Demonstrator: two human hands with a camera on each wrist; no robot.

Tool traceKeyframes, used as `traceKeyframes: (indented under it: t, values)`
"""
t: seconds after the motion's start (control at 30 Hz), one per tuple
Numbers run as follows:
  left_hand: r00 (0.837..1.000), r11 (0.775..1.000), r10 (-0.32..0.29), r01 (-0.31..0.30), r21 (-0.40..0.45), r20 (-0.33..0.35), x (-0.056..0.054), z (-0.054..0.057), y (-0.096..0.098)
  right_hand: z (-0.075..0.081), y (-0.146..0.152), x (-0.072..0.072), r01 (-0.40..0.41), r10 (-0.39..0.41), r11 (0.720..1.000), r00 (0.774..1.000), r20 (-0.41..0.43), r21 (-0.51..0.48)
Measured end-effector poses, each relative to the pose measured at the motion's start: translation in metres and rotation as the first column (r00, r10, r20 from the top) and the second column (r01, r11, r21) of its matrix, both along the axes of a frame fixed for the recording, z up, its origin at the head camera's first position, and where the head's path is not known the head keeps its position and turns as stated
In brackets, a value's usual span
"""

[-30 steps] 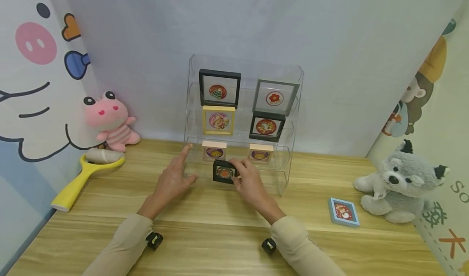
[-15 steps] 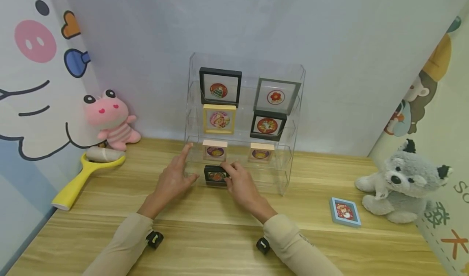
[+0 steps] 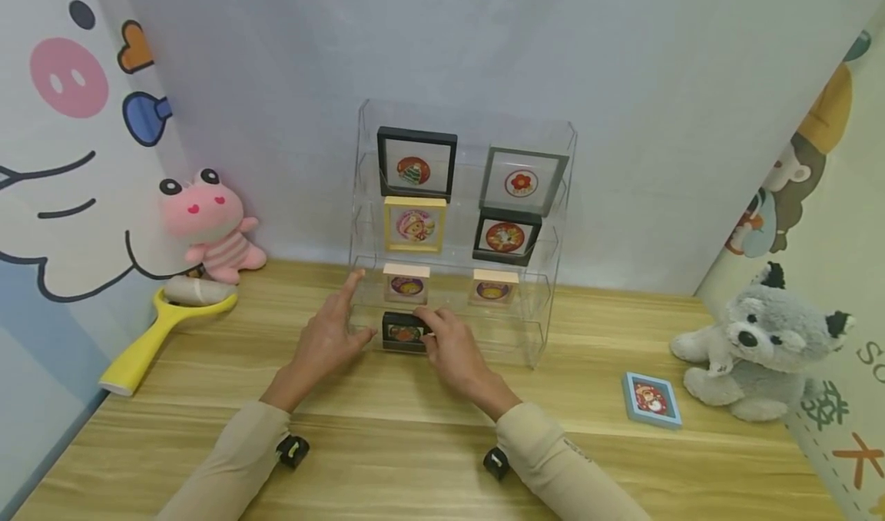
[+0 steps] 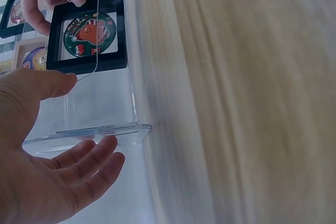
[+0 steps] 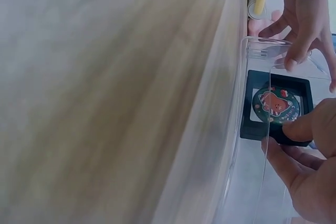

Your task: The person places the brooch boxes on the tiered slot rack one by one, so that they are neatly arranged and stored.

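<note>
My right hand pinches the right side of a small black display frame between thumb and fingers. The frame stands in the lowest tier of a clear acrylic rack, and the tier's transparent front lip crosses in front of it. A round green badge with an orange figure shows inside the frame in the left wrist view. At the rack's left end is my left hand, its thumb by the front and its fingers outside the side wall, loosely extended. It holds no frame.
Higher tiers bear black frames, a grey-green frame, a yellow frame and two pale pink ones. A blue frame lies right, near a grey plush dog. Left are a pink plush and yellow lint roller.
My right hand has moved left with the black frame and lowered it into the bottom tier, straightening it. My left hand has stayed at the rack's left end.
</note>
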State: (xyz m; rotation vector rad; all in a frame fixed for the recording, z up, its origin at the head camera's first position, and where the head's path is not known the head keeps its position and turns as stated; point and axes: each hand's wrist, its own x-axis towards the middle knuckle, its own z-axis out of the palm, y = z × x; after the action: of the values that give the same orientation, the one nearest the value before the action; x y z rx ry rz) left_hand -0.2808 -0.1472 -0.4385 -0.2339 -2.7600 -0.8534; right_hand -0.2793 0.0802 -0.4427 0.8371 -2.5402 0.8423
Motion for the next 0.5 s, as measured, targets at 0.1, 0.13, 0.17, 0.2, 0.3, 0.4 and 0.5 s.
traceKeyframes:
  t: [0.1, 0.13, 0.17, 0.2, 0.3, 0.4, 0.5]
  values:
    - [1.0, 1.0, -0.004, 0.004, 0.002, 0.0, 0.0, 0.0, 0.001, 0.001, 0.005, 0.001, 0.006, -0.006, 1.0, 1.0, 0.026, -0.011]
    - [1.0, 1.0, -0.005, 0.005, 0.003, 0.002, 0.0, 0.0, 0.001, 0.001, 0.007, 0.001, 0.009, -0.009, 1.0, 1.0, 0.028, -0.014]
    - [1.0, 1.0, -0.007, 0.007, 0.001, 0.0, 0.0, 0.0, 0.002, 0.003, 0.009, 0.002, 0.01, -0.009, 1.0, 0.999, 0.036, -0.021]
    - [1.0, 1.0, -0.009, 0.009, 0.001, 0.0, 0.0, 0.0, 0.002, 0.004, 0.013, 0.004, 0.01, -0.008, 1.0, 0.999, 0.04, -0.028]
    - [1.0, 1.0, -0.017, 0.017, 0.003, -0.002, -0.001, -0.001, 0.002, 0.011, 0.024, 0.01, 0.007, -0.005, 0.998, 0.999, 0.045, -0.058]
    - [1.0, 1.0, -0.017, 0.017, 0.004, -0.004, -0.002, -0.001, 0.001, 0.02, 0.039, 0.016, 0.017, -0.014, 0.997, 0.999, 0.032, -0.078]
    - [1.0, 1.0, -0.015, 0.015, 0.005, 0.004, -0.002, -0.001, 0.0, 0.027, 0.057, 0.021, 0.033, -0.032, 0.995, 0.999, 0.009, -0.092]
